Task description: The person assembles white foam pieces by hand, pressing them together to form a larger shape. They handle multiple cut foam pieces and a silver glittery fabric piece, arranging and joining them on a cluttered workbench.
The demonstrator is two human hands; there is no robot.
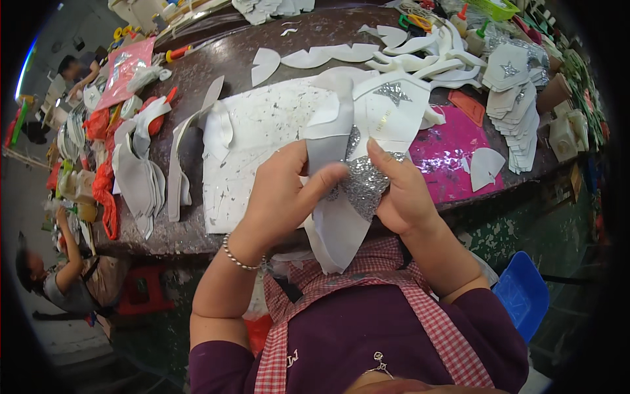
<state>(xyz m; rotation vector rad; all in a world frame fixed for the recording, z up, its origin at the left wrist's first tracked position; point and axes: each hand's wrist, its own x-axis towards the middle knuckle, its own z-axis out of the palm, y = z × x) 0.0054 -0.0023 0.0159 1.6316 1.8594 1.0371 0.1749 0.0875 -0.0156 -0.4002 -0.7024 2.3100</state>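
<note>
Both my hands hold a shoe upper (387,118), white with a silver glitter star, above the near edge of the worktable. My left hand (282,190) is closed on its grey-lined side, thumb pressed on the material. My right hand (405,192) grips the silver glitter part, thumb on top and fingers curled behind. A pale flap hangs below my hands toward my apron. Beneath the upper lies a worn white board (256,125), with a curved white piece (222,131) on its left side.
A pink sheet (453,154) bears a white cut piece (487,169). Stacked star pieces (512,125) lie at right, white strips (433,56) behind, grey-white pieces (138,174) at left. A blue bin (523,295) stands below right. Two people work at left.
</note>
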